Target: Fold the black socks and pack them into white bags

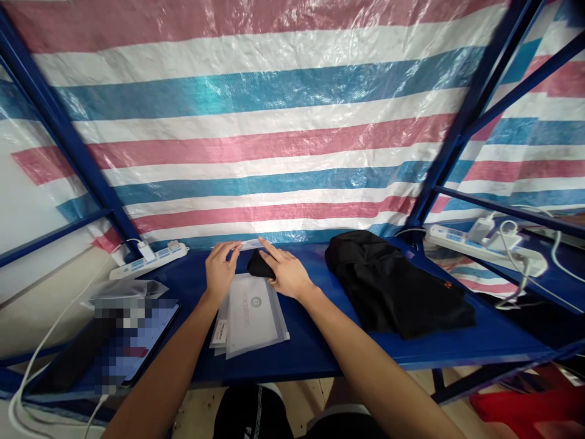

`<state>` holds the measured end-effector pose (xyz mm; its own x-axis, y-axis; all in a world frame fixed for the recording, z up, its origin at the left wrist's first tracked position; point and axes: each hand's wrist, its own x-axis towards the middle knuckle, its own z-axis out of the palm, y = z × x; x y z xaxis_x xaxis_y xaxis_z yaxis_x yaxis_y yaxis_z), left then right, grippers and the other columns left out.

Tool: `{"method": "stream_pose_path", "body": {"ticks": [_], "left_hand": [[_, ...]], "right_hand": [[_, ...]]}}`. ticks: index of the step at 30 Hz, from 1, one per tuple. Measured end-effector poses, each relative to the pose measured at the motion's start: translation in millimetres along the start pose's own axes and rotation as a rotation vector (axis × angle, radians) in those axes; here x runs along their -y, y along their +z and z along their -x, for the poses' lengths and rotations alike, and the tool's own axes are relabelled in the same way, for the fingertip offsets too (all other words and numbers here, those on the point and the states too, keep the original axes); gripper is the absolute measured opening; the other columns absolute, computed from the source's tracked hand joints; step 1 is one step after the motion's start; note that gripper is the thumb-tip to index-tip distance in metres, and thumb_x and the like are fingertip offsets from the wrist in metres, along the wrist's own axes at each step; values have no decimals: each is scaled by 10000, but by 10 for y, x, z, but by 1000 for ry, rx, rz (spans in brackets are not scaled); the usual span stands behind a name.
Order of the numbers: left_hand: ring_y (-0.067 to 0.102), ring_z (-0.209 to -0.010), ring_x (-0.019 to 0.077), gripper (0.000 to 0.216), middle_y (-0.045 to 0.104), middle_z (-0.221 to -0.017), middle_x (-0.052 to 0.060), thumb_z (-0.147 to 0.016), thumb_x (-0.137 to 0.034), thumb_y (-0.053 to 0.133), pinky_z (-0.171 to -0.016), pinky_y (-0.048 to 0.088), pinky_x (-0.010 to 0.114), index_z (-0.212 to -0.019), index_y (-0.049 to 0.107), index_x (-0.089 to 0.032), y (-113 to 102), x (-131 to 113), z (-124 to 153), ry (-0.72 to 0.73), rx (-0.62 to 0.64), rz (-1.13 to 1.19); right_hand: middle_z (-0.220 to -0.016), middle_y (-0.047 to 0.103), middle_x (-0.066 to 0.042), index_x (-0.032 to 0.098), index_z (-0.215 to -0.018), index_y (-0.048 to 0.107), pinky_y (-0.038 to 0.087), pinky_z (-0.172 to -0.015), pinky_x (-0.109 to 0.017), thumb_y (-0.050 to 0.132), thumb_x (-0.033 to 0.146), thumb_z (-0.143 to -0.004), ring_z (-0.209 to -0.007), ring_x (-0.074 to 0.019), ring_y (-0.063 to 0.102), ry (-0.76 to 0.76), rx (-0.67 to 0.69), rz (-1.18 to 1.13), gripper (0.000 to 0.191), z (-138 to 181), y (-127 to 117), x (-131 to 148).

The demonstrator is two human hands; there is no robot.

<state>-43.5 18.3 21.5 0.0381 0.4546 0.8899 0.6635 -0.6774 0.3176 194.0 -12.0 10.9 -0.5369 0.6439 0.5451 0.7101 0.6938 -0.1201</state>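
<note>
My left hand (221,268) pinches the left end of a small whitish, see-through flat piece (250,244), perhaps plastic, near the back of the blue table. My right hand (289,275) lies palm down with its index finger stretched to the right end of that piece. Under its other fingers sits a small black item (259,264), partly covered, its kind unclear. Just in front of both hands lies a frosted zip bag (256,314) with a round logo and grey lettering. Beneath its left edge shows another clear bag with a white barcode label (220,333).
A black cloth item (393,286) lies heaped at the right. At the left are a phone (153,341), a clear plastic bag (130,291) and a power strip (150,262). Another power strip (489,250) with cables hangs at the right. Blue frame posts flank the striped sheet (274,140).
</note>
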Motion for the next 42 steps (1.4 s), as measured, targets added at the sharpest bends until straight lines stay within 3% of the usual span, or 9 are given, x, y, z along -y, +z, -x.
{"method": "stream_pose_path", "body": {"ticks": [4,7,13,16,21,26,31,35,42], "left_hand": [[742,-1033,229,180,807,-1090,43,-1071,-298,622,-983,570,397,-1119,792,-267,23,-57,2,43,38,5],[738,-1050,226,204,804,-1105,36,-1078,-302,602,-1005,570,402,-1138,796,-284,43,-73,18,132,155,52],[734,-1098,255,258,809,-1142,38,-1089,-328,562,-1050,528,458,-1189,799,-311,29,-90,29,158,252,26],[738,-1111,261,259,816,-1144,41,-1088,-320,560,-1100,479,481,-1181,802,-310,-5,-103,28,162,241,-1],[730,-1198,269,226,820,-1144,15,-1083,-287,578,-1277,265,564,-1136,796,-317,-56,-97,19,155,146,-52],[751,-1148,252,217,826,-1124,9,-1081,-289,587,-1238,341,534,-1130,797,-312,-45,-52,17,180,177,-33],[749,-1102,246,249,819,-1135,20,-1092,-298,547,-1178,437,507,-1145,790,-299,-43,-61,28,195,253,10],[717,-1118,249,222,777,-1128,66,-1094,-329,541,-1080,527,442,-1132,749,-260,-136,-109,24,93,91,22],[691,-1063,212,268,691,-1133,78,-1059,-468,615,-967,577,347,-1141,648,-214,-302,28,-87,-305,-421,156]], "right_hand": [[-1812,184,-146,207,-1667,385,469,-1161,-509,762,124,-823,-1465,-363,521,-70,24,-5,928,-43,13,50],[-1806,220,-125,229,-1669,379,454,-1185,-508,753,102,-811,-1507,-358,486,-80,11,-24,945,-71,18,69],[-1728,423,-78,280,-1634,454,421,-1218,-519,718,80,-803,-1484,-326,518,-32,-11,-79,894,-71,25,43],[-1706,459,-77,278,-1613,494,435,-1200,-517,707,84,-803,-1410,-320,578,24,-28,-92,859,-72,39,-20],[-1722,434,-55,274,-1624,482,443,-1191,-514,699,87,-795,-1399,-329,576,99,-61,-60,877,-66,19,-171],[-1762,354,-79,241,-1646,449,455,-1176,-506,697,112,-800,-1400,-335,580,-32,5,-58,891,-25,-12,-118],[-1730,421,-51,275,-1637,458,435,-1217,-485,689,108,-794,-1448,-302,561,-52,-20,-108,889,-51,56,-63],[-1714,449,-35,282,-1598,513,480,-1198,-484,696,129,-792,-1422,-308,595,132,-43,-102,840,-35,90,-281],[-1711,451,-45,292,-1555,552,568,-1109,-530,715,179,-816,-1397,-352,614,520,-122,-51,766,94,60,-584]]}}
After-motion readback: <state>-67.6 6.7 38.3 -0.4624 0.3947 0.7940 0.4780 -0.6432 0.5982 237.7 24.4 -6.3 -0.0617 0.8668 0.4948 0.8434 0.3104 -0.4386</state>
